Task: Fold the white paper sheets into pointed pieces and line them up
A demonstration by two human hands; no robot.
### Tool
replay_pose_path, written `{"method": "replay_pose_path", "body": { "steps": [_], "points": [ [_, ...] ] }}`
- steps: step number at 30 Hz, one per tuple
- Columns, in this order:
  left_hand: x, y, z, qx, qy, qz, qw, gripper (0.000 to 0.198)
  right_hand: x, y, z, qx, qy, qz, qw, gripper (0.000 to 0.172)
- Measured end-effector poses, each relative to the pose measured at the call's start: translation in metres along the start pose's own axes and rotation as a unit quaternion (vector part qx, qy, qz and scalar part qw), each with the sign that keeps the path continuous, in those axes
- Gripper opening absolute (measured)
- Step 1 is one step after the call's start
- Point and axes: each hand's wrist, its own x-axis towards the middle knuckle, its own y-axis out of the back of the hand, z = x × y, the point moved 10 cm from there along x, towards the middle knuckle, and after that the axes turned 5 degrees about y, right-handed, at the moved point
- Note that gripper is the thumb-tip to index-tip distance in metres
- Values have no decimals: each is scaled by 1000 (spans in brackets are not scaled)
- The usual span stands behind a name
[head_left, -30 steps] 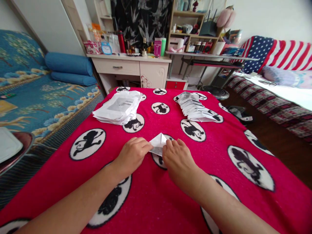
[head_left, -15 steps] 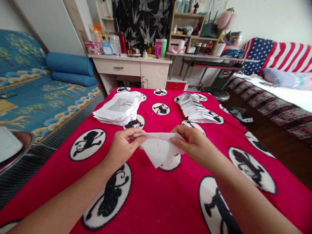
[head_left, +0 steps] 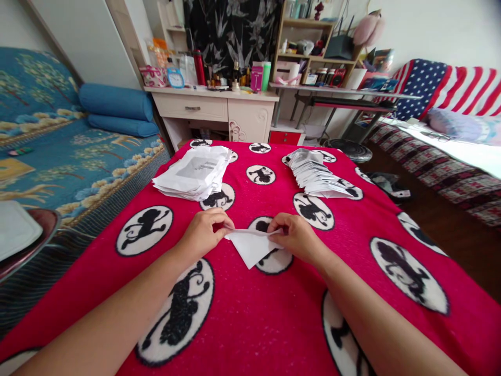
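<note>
A white folded paper (head_left: 250,245) shaped like a downward triangle lies low over the red monkey-print blanket (head_left: 274,313). My left hand (head_left: 204,234) pinches its upper left corner. My right hand (head_left: 297,236) pinches its upper right corner. Both hands are closed on the paper's top edge, about level with each other. Behind my left hand sits a stack of flat white sheets (head_left: 195,173). Behind my right hand is a fanned row of folded papers (head_left: 315,173).
A bed with a blue patterned cover (head_left: 58,156) and blue bolsters (head_left: 115,102) runs along the left. A white desk (head_left: 211,107) crowded with bottles stands at the back. A flag-print cover (head_left: 450,89) is at the right, with dark floor (head_left: 438,219) beside the blanket.
From pressing the paper on the blanket, both hands lifted it and spread it into a wide triangle, then lowered it back toward the blanket.
</note>
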Motion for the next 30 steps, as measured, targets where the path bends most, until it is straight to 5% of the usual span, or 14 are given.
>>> {"method": "replay_pose_path", "body": {
  "steps": [9,12,17,23,30],
  "points": [
    [-4,-6,10,60,-97,-120,986,29,-5,1,-31,-115,79,-78,987,20],
    [-7,-6,22,129,-102,-123,979,24,-6,0,-33,-133,56,-113,983,15],
    [-11,-21,42,260,-103,-79,957,13,2,-2,-33,-248,-7,-41,968,20],
    [-16,-55,42,144,-75,-114,980,23,0,-26,-48,-258,24,-14,966,14],
    [-10,-38,9,11,31,-113,993,14,2,-10,-12,-186,-67,-74,977,4]
  ]
}}
